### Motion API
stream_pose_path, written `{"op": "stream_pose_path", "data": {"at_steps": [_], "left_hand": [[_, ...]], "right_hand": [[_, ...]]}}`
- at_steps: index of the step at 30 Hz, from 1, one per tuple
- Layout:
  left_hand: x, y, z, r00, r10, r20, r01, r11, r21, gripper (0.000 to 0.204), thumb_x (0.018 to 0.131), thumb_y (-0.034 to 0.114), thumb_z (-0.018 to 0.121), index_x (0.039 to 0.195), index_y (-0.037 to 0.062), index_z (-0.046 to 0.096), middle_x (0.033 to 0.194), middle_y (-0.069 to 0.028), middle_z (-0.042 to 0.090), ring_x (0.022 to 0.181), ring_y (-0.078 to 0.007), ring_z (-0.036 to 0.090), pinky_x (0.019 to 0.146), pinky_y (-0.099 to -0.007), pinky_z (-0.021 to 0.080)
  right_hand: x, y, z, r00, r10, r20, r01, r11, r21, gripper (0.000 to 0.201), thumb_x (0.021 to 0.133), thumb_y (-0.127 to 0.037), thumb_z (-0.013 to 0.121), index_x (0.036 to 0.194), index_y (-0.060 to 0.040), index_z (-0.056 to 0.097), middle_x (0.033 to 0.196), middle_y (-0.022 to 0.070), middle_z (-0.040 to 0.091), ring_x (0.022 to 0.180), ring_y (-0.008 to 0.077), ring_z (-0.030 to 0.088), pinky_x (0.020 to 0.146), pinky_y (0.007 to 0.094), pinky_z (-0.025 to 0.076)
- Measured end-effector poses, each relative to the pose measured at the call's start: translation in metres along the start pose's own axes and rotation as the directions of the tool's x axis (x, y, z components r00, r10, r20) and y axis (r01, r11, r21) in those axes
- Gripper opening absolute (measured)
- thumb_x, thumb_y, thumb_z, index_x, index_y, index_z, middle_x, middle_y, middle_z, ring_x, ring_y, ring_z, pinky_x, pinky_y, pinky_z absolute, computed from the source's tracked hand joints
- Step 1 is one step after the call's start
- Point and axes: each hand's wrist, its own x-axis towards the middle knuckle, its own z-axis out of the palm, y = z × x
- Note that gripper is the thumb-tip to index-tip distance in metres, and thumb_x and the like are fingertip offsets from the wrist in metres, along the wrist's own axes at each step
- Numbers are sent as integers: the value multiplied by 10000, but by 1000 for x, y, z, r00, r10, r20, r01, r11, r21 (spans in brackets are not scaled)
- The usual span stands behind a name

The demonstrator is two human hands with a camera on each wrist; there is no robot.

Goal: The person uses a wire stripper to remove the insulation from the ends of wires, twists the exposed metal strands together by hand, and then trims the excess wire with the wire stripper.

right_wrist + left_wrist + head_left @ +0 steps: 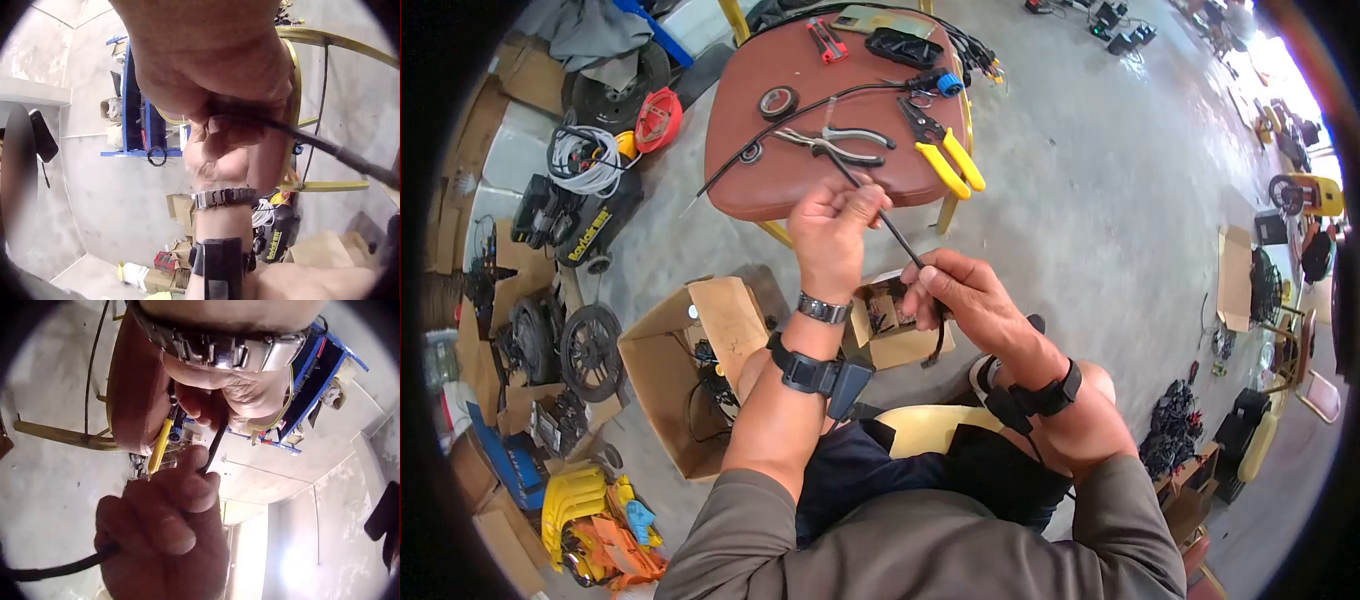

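A black cable (pixel 900 238) runs slantwise between the two hands in the head view. The left hand (pixel 832 222) pinches its upper part at the front edge of the brown chair seat (pixel 750 195). Lower and to the right, the right hand (pixel 962 290) grips the same cable, whose end hangs below the fingers. Grey-handled pliers (pixel 855 145) lie on the seat just beyond the left hand. In the left wrist view the cable (pixel 59 570) leaves the right hand (pixel 169 531); in the right wrist view the cable (pixel 337 152) passes out to the right.
On the seat lie yellow-handled strippers (pixel 945 160), black tape (pixel 778 102), a red cutter (pixel 827 42) and another cable with a blue connector (pixel 948 84). Below stand an open cardboard box (pixel 665 400) and a smaller box (pixel 905 348). A black toolbox (pixel 600 220) is at the left.
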Motion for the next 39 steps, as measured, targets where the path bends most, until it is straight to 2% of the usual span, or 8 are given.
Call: {"op": "stream_pose_path", "data": {"at_steps": [6,10,13,19,26,32,35,39], "left_hand": [[6,5,-9,995,89,-52,-88,996,26,143,900,62,705,1009,5,631,834,-99,699,735,-159,648,627,-274,495],[8,10,-12,985,154,-80,-147,986,80,144,900,61,704,1005,-3,627,827,-101,701,734,-159,650,625,-270,497],[-3,9,-2,983,178,-44,-167,968,188,139,903,69,703,992,-5,625,828,-104,703,733,-157,651,624,-263,498],[7,8,-7,981,134,-142,-122,989,85,117,922,83,688,980,-1,630,830,-97,705,715,-137,655,610,-242,512],[15,10,-22,965,16,-261,-43,994,-97,166,957,151,660,1053,24,610,854,-112,702,694,-180,672,589,-271,534],[6,16,5,979,-186,-86,147,930,-338,287,1028,322,534,1142,63,586,819,-134,685,652,-221,656,553,-329,522],[6,7,-10,956,-205,212,276,876,-397,341,1015,374,541,1198,87,554,787,-91,648,617,-186,576,550,-329,440],[10,10,-21,986,-156,51,164,918,-361,313,1021,368,533,1154,87,568,721,-74,611,542,-164,492,520,-315,386]], "right_hand": [[0,8,-10,995,-95,13,95,971,-218,272,1053,-196,460,1085,35,599,867,55,657,746,102,607,699,259,518],[-4,-17,-13,993,89,-77,-108,948,-300,268,1049,-200,463,1010,18,612,814,45,658,710,107,610,653,269,516],[5,-21,-19,983,162,-91,-184,774,-605,259,1037,-199,481,960,6,620,753,36,652,677,111,616,628,278,516],[8,-13,-26,994,70,-83,-99,900,-425,228,1011,-173,513,955,23,614,719,45,642,674,132,631,633,302,518],[9,-3,-31,999,-11,-43,-12,860,-511,205,1003,-164,526,993,15,627,723,45,641,669,137,617,631,321,513],[8,-2,-22,999,35,-29,-45,786,-617,195,1002,-162,527,1019,-1,635,732,50,644,654,139,611,607,326,502],[9,1,-24,996,90,-19,-85,830,-551,192,993,-165,542,1026,-3,638,755,53,653,659,145,614,614,322,508],[12,4,-36,994,111,-6,-100,870,-483,192,966,-173,591,1041,-3,641,822,73,675,718,152,632,661,319,524]]}}
